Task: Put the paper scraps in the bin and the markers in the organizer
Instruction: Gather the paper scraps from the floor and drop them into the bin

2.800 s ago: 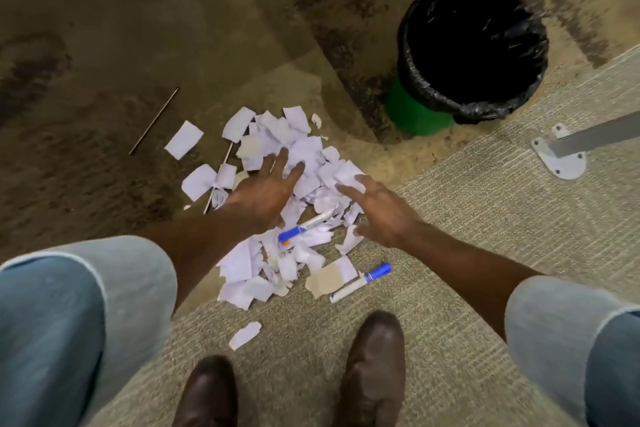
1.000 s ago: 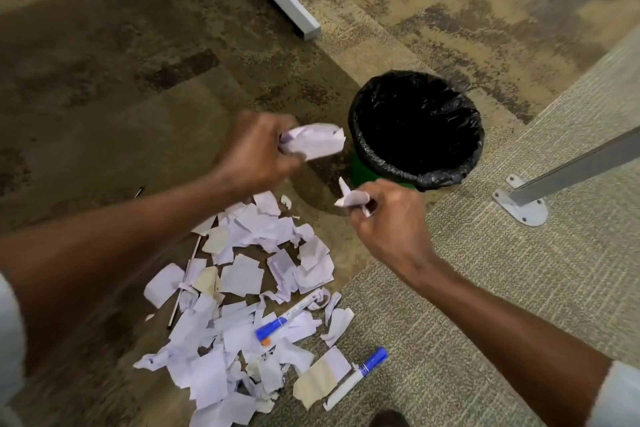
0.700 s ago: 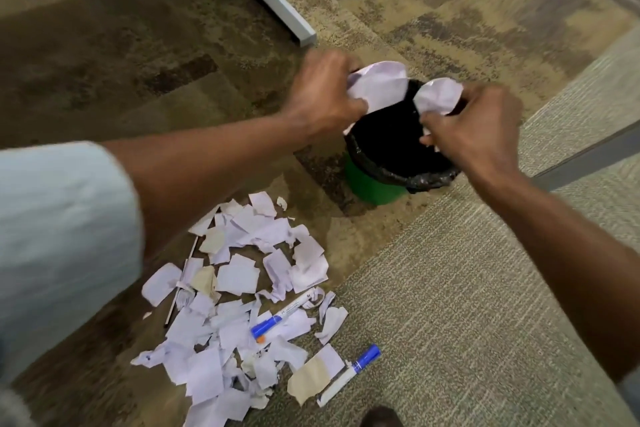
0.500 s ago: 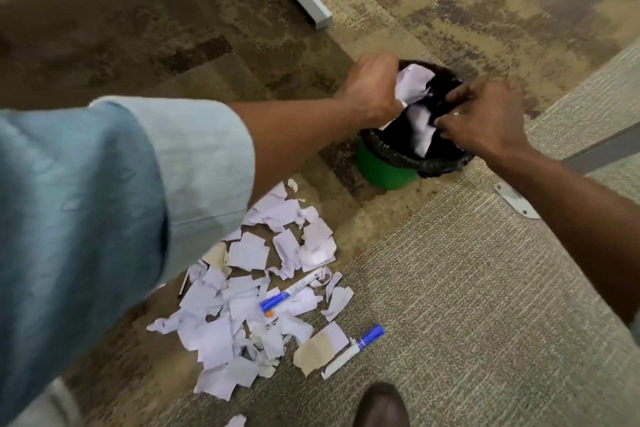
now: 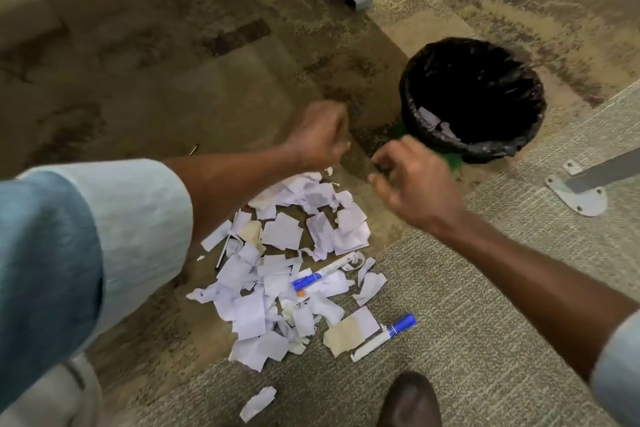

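On the floor point(image 5: 166, 87) beside the bin point(image 5: 410, 104), scraps point(image 5: 282, 230) lie heaped, one marker point(image 5: 325, 272) among them, a second marker point(image 5: 384, 336) at the edge. Above, apart, the left hand point(image 5: 318, 135) is fisted, the right hand point(image 5: 412, 180) loosely curled, both empty. More scraps lie inside the bin.

We can read no text anywhere in the frame. In the lower middle, the white marker with a blue cap point(image 5: 323, 272) lying on the heap carries a faint line of dark print along its barrel, too small to make out. Left of the heap's centre, one white paper scrap point(image 5: 233, 248) bears small dark marks that are equally illegible.
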Demonstrator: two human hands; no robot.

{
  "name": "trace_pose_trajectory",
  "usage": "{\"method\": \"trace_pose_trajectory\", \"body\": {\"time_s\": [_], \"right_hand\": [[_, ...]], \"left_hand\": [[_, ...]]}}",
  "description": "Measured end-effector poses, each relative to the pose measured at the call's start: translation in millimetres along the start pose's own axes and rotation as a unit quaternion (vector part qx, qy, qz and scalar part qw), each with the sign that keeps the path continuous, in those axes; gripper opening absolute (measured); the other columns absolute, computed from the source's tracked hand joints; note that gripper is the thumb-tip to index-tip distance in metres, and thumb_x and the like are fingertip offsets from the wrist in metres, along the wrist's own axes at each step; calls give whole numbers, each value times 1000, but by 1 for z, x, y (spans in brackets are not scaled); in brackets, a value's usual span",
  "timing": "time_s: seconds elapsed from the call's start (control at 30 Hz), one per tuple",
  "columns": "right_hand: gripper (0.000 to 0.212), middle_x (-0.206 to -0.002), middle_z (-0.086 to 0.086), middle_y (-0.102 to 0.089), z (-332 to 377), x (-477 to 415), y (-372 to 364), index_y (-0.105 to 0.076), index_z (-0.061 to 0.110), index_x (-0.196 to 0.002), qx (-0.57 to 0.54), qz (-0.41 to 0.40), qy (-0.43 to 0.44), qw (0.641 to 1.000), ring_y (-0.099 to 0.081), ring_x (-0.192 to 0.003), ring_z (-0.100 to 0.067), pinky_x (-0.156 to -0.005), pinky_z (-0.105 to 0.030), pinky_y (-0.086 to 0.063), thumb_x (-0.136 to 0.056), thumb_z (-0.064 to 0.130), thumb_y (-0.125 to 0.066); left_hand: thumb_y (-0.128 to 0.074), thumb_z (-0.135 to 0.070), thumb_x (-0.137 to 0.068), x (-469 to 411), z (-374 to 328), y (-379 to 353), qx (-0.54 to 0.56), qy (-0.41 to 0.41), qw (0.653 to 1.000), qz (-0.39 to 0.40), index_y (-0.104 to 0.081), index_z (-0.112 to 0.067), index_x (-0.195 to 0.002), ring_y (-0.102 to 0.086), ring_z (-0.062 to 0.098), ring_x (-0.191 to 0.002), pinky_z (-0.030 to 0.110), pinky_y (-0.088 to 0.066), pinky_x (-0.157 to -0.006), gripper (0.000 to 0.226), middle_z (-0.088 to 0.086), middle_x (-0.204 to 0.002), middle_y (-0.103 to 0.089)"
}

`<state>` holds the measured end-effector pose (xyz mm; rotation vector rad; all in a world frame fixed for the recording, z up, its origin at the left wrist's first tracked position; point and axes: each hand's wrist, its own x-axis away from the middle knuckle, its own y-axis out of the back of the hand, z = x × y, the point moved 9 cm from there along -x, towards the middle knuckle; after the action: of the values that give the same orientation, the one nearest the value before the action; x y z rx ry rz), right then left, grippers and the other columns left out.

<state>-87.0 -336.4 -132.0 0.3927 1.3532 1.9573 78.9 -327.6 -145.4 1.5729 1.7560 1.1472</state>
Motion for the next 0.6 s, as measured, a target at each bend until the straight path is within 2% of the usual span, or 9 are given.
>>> {"method": "trace_pose_trajectory", "body": {"time_s": [0.03, 0.1, 0.17, 0.27, 0.37, 0.43, 0.5, 0.6], "right_hand": [[42, -115, -4, -63, 1, 7, -32, -62, 16, -123, 24, 66, -23, 997, -62, -88, -17, -80, -39, -61, -92, 42, -73], [77, -136, -12, -57, -5, 25, -86, -47, 17, -140, 64, 176, -72, 980, -61, -114, -28, -96, -45, -57, -86, 67, -68], [103, -149, -18, -47, -12, 41, -124, -35, 18, -151, 88, 250, -104, 959, -52, -132, -36, -102, -49, -51, -76, 84, -64], [123, -155, -18, -36, -19, 51, -157, -22, 26, -159, 94, 295, -129, 942, -39, -141, -38, -102, -51, -52, -65, 93, -61], [123, -157, -15, -33, -11, 49, -170, -19, 32, -159, 120, 286, -94, 946, -34, -142, -37, -96, -51, -54, -62, 94, -60], [118, -155, -14, -36, 0, 48, -174, -20, 34, -159, 137, 273, -53, 951, -36, -139, -36, -93, -49, -55, -65, 92, -61], [108, -153, -12, -39, 11, 49, -177, -24, 36, -157, 135, 256, -23, 957, -39, -136, -35, -91, -47, -56, -70, 83, -67], [78, -151, -12, -41, 22, 52, -182, -43, 34, -146, 140, 250, 18, 958, -40, -133, -34, -92, -46, -55, -81, 68, -69]], "left_hand": [[-72, -18, -91, 9, 18, -17, -55, 9, 998, 42, -58, -11, -120, -53, 27, -119, 37, -49, -97, 33, 9, -128, -57], [-81, -31, -85, 31, 51, -50, -164, 14, 977, 134, -43, -11, -144, -37, 34, -142, 44, -40, -113, 73, 14, -153, -41], [-87, -42, -79, 51, 77, -75, -241, 17, 951, 193, -24, -15, -159, -20, 37, -154, 51, -39, -117, 105, 14, -168, -20], [-92, -46, -71, 71, 106, -103, -270, 37, 931, 242, 3, -27, -164, 4, 42, -159, 59, -33, -118, 135, 13, -173, 8], [-92, -48, -70, 83, 116, -122, -272, 39, 925, 263, 17, -34, -162, 10, 46, -157, 63, -30, -121, 143, 14, -170, 23], [-88, -48, -75, 87, 114, -130, -280, 26, 928, 246, 18, -34, -162, 5, 49, -157, 61, -35, -119, 138, 16, -170, 22], [-87, -39, -80, 88, 109, -132, -286, 18, 933, 216, 9, -35, -163, -3, 48, -157, 57, -41, -116, 127, 15, -172, 13], [-87, -22, -81, 90, 104, -132, -264, 10, 945, 191, -17, -37, -162, -9, 41, -157, 52, -44, -115, 108, 13, -173, -3]]}}
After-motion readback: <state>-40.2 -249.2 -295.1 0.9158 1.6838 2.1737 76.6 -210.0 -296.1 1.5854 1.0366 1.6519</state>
